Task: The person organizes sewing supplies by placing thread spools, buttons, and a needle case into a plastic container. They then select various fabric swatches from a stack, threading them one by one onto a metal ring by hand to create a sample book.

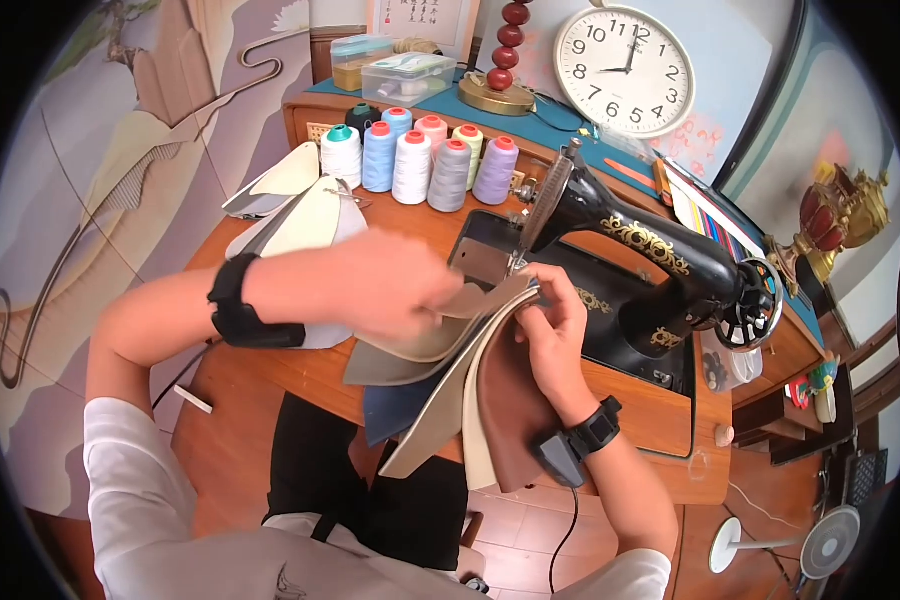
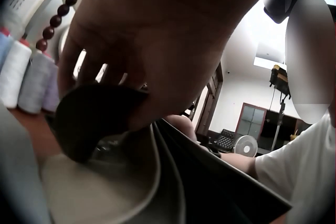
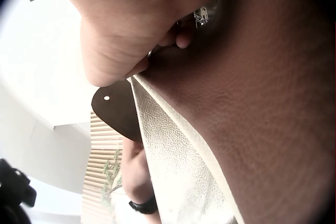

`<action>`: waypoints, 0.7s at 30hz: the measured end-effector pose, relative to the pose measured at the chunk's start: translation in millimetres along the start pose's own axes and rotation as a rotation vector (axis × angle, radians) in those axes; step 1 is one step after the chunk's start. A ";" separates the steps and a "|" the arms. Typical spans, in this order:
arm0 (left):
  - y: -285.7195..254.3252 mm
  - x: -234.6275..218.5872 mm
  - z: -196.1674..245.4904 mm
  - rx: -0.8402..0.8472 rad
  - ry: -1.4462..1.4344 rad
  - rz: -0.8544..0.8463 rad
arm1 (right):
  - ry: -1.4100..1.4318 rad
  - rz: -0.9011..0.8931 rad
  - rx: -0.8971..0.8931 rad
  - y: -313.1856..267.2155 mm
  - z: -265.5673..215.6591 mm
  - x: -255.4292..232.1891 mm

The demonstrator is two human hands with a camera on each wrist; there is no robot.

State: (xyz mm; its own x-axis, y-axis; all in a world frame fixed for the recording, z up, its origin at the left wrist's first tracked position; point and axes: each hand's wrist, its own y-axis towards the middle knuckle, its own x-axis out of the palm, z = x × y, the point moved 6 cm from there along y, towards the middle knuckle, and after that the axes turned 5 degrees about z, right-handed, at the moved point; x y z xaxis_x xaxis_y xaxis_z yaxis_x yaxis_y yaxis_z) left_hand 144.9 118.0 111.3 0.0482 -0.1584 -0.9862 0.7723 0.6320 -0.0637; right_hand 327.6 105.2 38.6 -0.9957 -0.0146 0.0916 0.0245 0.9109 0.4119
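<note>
A fan of leather-like swatches hangs at the table's front edge: brown (image 1: 515, 410), cream, beige, navy (image 1: 395, 408) and grey-taupe pieces. My right hand (image 1: 558, 335) pinches their gathered narrow ends between thumb and fingers. My left hand (image 1: 395, 285) is at the upper left of the fan; in the left wrist view its fingers and thumb (image 2: 142, 40) grip a dark swatch (image 2: 100, 113), bent over. The right wrist view shows the brown swatch (image 3: 262, 98), a pale grained one (image 3: 173, 155) and a dark one with a small hole (image 3: 118, 109).
A black sewing machine (image 1: 640, 245) stands right of the hands. Thread cones (image 1: 412, 168) line the table's back. Another swatch fan (image 1: 305, 225) lies at the left, partly behind the left arm. Behind are a clock (image 1: 625, 72), plastic boxes (image 1: 408, 80) and a red-beaded stand (image 1: 505, 60).
</note>
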 end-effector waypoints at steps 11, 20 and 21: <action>10.1 30.8 6.3 -0.058 -0.563 0.249 | 0.048 -0.010 -0.024 -1.9 -4.2 0.4; 39.3 53.1 -12.4 -0.354 -1.439 0.370 | 0.067 -0.043 -0.031 -3.6 -3.4 1.3; 42.3 57.0 -11.8 -0.356 -1.447 0.368 | 0.066 -0.051 -0.046 -4.5 -5.5 2.2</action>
State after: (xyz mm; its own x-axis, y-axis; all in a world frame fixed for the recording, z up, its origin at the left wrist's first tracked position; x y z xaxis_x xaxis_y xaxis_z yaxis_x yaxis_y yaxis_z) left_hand 172.8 144.6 50.6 0.9147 -0.4035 0.0206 0.4035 0.9098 -0.0969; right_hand 325.8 98.8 42.0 -0.9878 -0.0892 0.1279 -0.0208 0.8884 0.4586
